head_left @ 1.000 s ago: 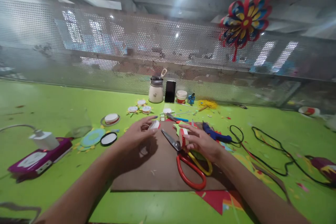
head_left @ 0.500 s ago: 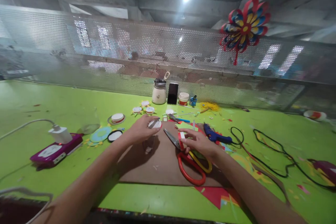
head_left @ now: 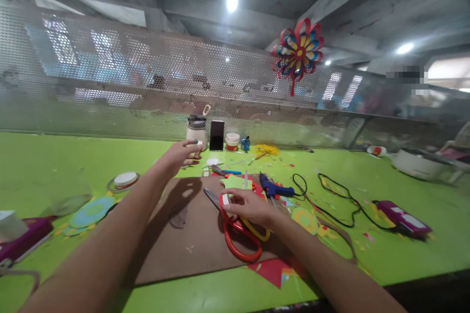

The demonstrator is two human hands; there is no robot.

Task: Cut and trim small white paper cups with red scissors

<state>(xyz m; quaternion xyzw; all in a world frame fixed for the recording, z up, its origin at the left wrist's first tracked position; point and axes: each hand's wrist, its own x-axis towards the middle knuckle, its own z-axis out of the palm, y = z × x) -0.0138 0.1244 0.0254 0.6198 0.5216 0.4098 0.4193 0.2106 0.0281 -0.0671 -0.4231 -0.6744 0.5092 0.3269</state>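
Note:
My left hand is raised over the far edge of the brown board, its fingers pinching a small white disc with a red edge. The white bottle stands just behind it. Low over the board, my right hand grips a small red-and-white paper piece between thumb and fingers. Directly beneath that hand lie large scissors with red and yellow handles, blades pointing away to the left. A clear protractor rests on the board.
A blue glue gun with a black cord lies to the right, near a purple power strip. At the back stand a phone and a paste tub. Cut paper discs lie left. A paper flower hangs from the mesh partition.
The view has turned right. My left hand has moved up and away from the board with the white disc, uncovering the protractor. My right hand keeps its piece over the scissors.

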